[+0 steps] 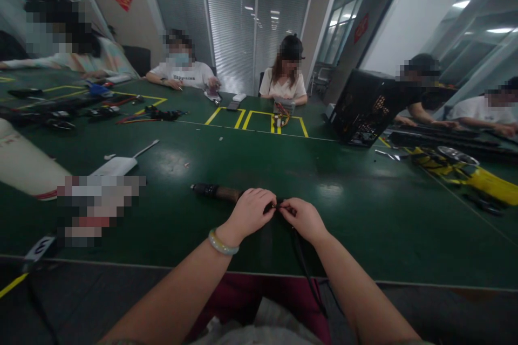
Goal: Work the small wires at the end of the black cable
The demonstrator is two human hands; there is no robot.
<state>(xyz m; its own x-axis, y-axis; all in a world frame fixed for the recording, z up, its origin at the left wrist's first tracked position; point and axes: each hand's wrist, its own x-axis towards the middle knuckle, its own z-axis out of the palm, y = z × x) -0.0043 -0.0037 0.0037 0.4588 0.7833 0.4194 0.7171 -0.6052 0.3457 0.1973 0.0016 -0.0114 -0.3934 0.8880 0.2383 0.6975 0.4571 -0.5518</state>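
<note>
A long black handheld tool with a brown middle section (229, 193) and a small silvery tip lies on the green table in front of me. My left hand (254, 210), with a bangle on its wrist, is closed over the tool's right end. Fingertips of my right hand (301, 218) are pinched together almost against the left ones, at a small dark part with a brassy glint. A black cable (301, 259) hangs from below my right hand over the table's front edge. Fingers hide most of the joint between tool and cable.
On the left lie a white device (115, 166) and a pale cylinder (28, 164). Dark cables and tools (156, 113) lie further back. A black computer case (360, 108) and a yellow tool (485, 180) are on the right. Several people sit around the table.
</note>
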